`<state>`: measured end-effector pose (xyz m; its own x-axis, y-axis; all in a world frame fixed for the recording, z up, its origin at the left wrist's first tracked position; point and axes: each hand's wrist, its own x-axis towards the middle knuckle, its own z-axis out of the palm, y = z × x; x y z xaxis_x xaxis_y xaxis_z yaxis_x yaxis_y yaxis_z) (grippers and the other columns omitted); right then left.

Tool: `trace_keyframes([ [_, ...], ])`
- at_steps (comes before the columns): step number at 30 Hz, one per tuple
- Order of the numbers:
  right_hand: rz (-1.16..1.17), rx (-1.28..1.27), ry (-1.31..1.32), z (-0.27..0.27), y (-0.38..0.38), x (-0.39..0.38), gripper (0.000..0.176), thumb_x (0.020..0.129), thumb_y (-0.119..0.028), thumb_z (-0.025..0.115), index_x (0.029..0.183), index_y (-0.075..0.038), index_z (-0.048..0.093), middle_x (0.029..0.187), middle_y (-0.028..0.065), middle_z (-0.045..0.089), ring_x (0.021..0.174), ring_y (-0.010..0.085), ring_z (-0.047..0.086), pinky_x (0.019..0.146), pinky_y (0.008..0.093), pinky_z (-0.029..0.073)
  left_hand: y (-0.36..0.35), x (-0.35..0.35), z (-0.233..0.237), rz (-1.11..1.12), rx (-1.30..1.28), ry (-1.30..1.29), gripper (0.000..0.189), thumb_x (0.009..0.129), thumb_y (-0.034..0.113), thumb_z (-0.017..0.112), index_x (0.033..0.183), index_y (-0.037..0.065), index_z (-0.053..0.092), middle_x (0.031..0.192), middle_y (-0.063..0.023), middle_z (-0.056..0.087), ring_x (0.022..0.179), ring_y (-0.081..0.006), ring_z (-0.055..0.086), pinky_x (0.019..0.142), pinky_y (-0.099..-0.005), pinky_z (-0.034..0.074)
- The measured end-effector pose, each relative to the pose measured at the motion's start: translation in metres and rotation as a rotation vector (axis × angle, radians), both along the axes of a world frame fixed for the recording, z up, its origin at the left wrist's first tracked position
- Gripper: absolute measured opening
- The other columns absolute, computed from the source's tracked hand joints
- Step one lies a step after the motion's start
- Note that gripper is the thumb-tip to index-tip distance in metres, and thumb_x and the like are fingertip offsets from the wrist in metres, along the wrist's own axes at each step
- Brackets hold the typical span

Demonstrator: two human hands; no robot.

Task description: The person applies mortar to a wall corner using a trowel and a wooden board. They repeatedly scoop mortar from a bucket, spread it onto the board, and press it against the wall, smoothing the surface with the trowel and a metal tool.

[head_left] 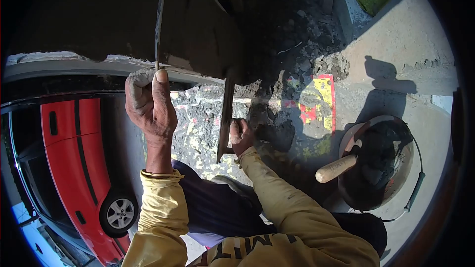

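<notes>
The thin strip (158, 24), upper left of centre, looks light and slightly flexible, best held near its lower end, where the left hand (154, 104) pinches it. Near centre, the right hand's (241, 138) fingers curl around the seemingly stiff, long flat tool (225, 113), apparently at its handle. Lower right, a wooden handle (336, 168) overhangs the bucket (351, 135).

thin strip (159, 24) — top cut off, red car (71, 153) — partly cut off
</notes>
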<state>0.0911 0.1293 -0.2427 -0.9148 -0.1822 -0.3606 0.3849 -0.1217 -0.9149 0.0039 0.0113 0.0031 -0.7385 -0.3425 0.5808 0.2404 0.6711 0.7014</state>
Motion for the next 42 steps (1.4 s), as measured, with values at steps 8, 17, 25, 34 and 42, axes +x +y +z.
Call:
trace_keyframes([
  [8,-0.137,0.048,0.038,-0.061,0.031,-0.03,0.029,0.096,-0.023,0.049,0.106,-0.001,0.066,0.089,0.0151,0.066,0.085,0.0258,0.063,0.077,0.0364,0.048,0.002,0.0,-0.002,0.031,0.017,-0.001,0.012,0.095,0.012,0.061,0.093,0.001,0.058,0.091,-0.0049,0.064,0.085,-0.0079,0.059,0.078,-0.0215,0.047],
  [17,-0.027,-0.033,-0.118,-0.1,0.005,-0.135,0.052,0.094,-0.046,0.052,0.108,0.002,0.066,0.113,0.0241,0.065,0.105,0.0316,0.061,0.093,0.0367,0.043,-0.002,-0.001,-0.003,-0.013,0.009,0.033,0.009,0.095,0.009,0.061,0.092,0.002,0.058,0.09,-0.0021,0.061,0.082,-0.0054,0.055,0.076,-0.0194,0.044],
  [25,0.08,-0.11,-0.137,0.054,0.025,-0.147,0.042,0.091,-0.047,0.058,0.102,-0.008,0.069,0.062,0.0005,0.05,0.049,0.0108,0.047,0.044,0.0276,0.036,0.003,-0.004,0.002,-0.013,-0.025,0.042,0.01,0.093,0.007,0.062,0.089,0.002,0.055,0.082,0.0011,0.056,0.074,-0.0016,0.047,0.067,-0.0157,0.039],
  [34,0.002,-0.16,-0.268,0.006,0.052,-0.128,0.043,0.092,-0.047,0.053,0.091,-0.006,0.067,0.068,0.0054,0.059,0.053,0.0152,0.053,0.05,0.0293,0.042,-0.001,-0.003,-0.004,-0.009,0.016,0.048,0.009,0.093,0.007,0.062,0.091,0.002,0.056,0.083,0.0006,0.058,0.073,-0.0019,0.049,0.067,-0.0158,0.04],
  [42,0.004,0.16,0.041,-0.074,0.021,-0.172,0.054,0.092,-0.05,0.053,0.114,-0.002,0.065,0.111,0.0191,0.066,0.106,0.0272,0.06,0.093,0.0354,0.042,-0.003,-0.001,-0.005,-0.043,0.032,0.045,0.008,0.095,0.008,0.059,0.096,0.0,0.059,0.093,-0.0055,0.064,0.088,-0.0079,0.06,0.081,-0.0211,0.047],
])
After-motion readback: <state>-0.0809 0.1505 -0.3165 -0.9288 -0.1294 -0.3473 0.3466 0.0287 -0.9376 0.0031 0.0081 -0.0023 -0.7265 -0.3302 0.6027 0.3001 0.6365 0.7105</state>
